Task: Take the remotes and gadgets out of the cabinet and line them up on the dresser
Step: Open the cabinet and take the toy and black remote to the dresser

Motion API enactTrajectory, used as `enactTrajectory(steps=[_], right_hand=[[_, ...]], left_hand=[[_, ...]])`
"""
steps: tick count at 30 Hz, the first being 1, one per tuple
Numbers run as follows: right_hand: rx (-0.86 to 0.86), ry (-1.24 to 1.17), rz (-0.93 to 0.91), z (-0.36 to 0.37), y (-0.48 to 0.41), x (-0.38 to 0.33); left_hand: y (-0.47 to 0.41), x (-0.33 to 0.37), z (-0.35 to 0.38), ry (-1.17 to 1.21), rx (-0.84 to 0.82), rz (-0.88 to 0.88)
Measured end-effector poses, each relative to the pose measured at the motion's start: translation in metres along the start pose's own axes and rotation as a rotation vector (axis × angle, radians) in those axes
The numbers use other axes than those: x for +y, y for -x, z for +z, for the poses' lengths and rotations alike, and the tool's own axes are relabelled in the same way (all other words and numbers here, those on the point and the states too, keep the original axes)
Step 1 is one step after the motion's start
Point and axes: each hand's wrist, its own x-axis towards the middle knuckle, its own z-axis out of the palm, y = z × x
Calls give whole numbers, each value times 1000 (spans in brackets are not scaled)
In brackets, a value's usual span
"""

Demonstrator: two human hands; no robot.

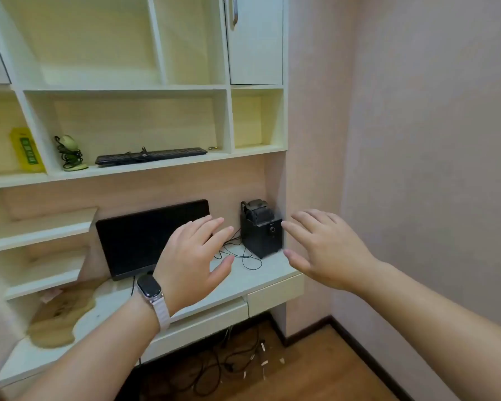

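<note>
Both your hands are empty right now: your left hand [195,253], the one with the watch [150,287] on its wrist, and your right hand [324,247] hang over the white desk [272,273] with fingers spread and relaxed, gripping nothing. Just past your fingertips, in the gap between the two hands, sits a black speaker box [261,235] with thin cords [245,257] trailing toward your left hand, and a dark monitor [139,235] stands behind that hand. Further off, above your left hand, the open shelf [156,169] holds a black keyboard [151,155], a green gadget [71,153] wrapped in its cord, and a yellow box [26,150].
</note>
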Motion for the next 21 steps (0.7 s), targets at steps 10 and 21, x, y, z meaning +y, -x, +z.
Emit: enactTrajectory(steps=[10, 21], right_hand=[[-69, 90, 5, 89, -119, -16], [-68, 95, 2, 155, -191, -10]], left_hand=[[-34, -131, 94, 82, 20, 7], [-74, -199, 162, 141, 17, 7]])
